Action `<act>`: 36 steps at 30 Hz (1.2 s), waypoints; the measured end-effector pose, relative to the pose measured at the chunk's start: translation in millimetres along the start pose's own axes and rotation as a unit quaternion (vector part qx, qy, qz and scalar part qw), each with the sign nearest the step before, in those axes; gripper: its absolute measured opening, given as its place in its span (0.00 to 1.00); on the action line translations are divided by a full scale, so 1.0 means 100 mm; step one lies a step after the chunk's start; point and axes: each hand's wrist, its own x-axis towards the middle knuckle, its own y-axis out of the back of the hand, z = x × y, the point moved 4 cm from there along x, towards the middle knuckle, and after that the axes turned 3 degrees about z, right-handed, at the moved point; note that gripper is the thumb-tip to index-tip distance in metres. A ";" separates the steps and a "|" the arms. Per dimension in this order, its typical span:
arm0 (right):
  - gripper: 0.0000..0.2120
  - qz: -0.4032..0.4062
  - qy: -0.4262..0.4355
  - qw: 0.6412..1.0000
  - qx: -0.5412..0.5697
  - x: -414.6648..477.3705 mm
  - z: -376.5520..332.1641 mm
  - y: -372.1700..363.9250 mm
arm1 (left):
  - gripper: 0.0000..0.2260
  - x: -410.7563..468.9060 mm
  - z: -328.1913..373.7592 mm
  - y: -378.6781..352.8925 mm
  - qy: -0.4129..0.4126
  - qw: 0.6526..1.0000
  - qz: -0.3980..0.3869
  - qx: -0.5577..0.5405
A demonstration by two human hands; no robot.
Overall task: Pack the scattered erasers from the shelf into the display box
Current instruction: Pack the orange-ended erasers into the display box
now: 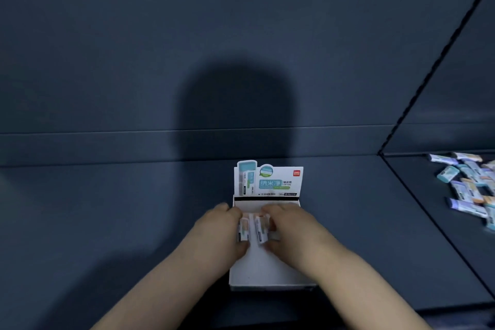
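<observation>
A white display box [265, 273] with an upright printed header card [269, 179] stands on the dark shelf in front of me. Both my hands are inside its tray. My left hand [222, 228] grips an eraser [244, 229] with an orange and white wrapper, held upright. My right hand [289, 225] grips another eraser [260, 228] right beside it, the two nearly touching. A pile of scattered erasers [468, 182] in blue, teal and orange wrappers lies on the shelf section at the far right.
A dark back wall [187, 35] rises behind the box. A black seam [417, 195] divides this shelf section from the one on the right holding the pile. The shelf's front edge [442, 308] runs close below the box.
</observation>
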 end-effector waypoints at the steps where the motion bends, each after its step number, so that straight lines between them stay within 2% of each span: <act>1: 0.20 0.000 -0.007 1.000 -0.006 0.00 0.00 0.00 | 0.17 0.01 0.00 -0.01 0.001 1.000 -0.003 0.003; 5: 0.13 0.010 0.001 1.000 -0.026 0.02 -0.04 -0.01 | 0.14 0.03 0.02 -0.03 0.011 1.000 -0.004 0.021; 11: 0.16 0.039 0.054 0.997 -0.040 0.07 -0.07 -0.05 | 0.10 0.07 0.03 -0.05 0.026 0.998 0.036 0.051; 16: 0.19 0.066 0.003 0.998 0.006 0.15 -0.03 -0.08 | 0.08 0.13 -0.01 -0.08 0.040 0.995 0.051 0.075; 21: 0.14 0.073 0.004 0.997 -0.013 0.16 -0.03 -0.08 | 0.07 0.16 -0.04 -0.13 0.043 0.993 0.048 0.096; 30: 0.13 0.053 0.034 0.996 -0.066 0.13 -0.05 -0.07 | 0.09 0.08 0.00 -0.09 0.029 0.995 0.064 0.075; 32: 0.14 0.049 0.041 0.997 -0.053 0.12 -0.07 -0.06 | 0.09 0.04 0.02 -0.06 0.028 0.994 0.076 0.069; 36: 0.16 0.075 0.060 0.994 0.051 0.02 -0.07 0.10 | 0.10 -0.05 0.05 0.05 0.039 0.992 0.096 0.078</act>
